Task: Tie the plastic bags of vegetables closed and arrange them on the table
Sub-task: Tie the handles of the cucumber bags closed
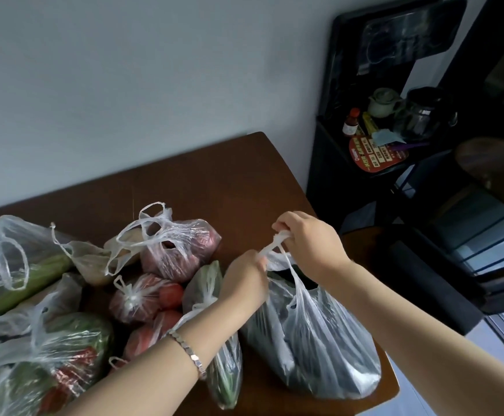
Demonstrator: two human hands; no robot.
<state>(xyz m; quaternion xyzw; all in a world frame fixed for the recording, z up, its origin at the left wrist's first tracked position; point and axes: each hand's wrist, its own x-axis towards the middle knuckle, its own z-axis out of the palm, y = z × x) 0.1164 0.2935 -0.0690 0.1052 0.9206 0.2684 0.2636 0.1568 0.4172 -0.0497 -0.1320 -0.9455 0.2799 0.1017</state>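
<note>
While both hands (pixel 274 259) pinch its handles, dark-filled bag (pixel 313 340) stands on table (pixel 214 181).

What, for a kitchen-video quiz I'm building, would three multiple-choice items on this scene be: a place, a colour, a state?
1. Where does the bag being tied stand?
A. in a basket
B. near the right edge of the table
C. in a sink
2. What colour is the table top?
A. white
B. green
C. brown
3. What do the left hand and right hand do?
A. both grip the handles
B. both lie flat
C. one holds a knife
B: it rests beside that edge. C: the bare wood shows dark brown. A: fingers of both curl round the twisted plastic.
</note>
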